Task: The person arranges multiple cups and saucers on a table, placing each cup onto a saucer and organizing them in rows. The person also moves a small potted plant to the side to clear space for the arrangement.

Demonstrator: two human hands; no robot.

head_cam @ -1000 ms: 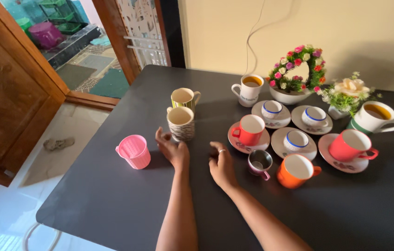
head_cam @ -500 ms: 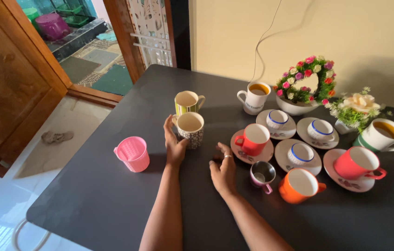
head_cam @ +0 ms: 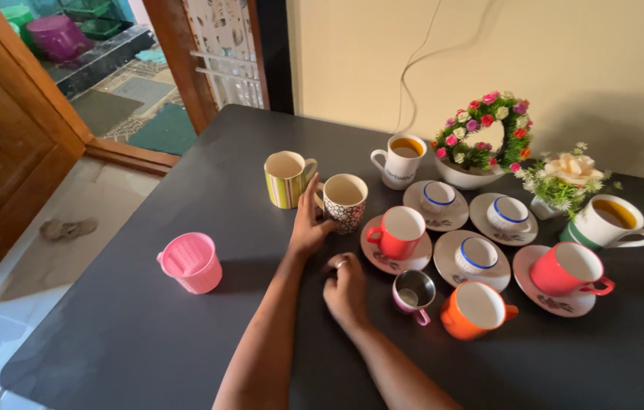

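My left hand (head_cam: 308, 225) is wrapped around the left side of a black-and-white patterned mug (head_cam: 345, 202) that stands on the dark table (head_cam: 170, 342). The mug is empty and sits between a yellow-green striped mug (head_cam: 285, 179) and a red cup on a saucer (head_cam: 396, 231). My right hand (head_cam: 345, 288), a ring on one finger, rests on the table with its fingers curled and nothing in it. It lies just left of a small steel cup with a purple handle (head_cam: 411, 291).
A pink plastic cup (head_cam: 189, 263) stands alone at the left. On the right are an orange mug (head_cam: 474, 310), a pink cup on a saucer (head_cam: 569, 269), three white blue-rimmed cups on saucers (head_cam: 476, 253), two mugs of tea (head_cam: 399, 159), a flower wreath (head_cam: 481, 129) and a small flower pot (head_cam: 569, 176).
My left hand reached the patterned mug, took hold of it and slid it right, from in front of the striped mug to beside the red cup. My right hand curled its fingers.
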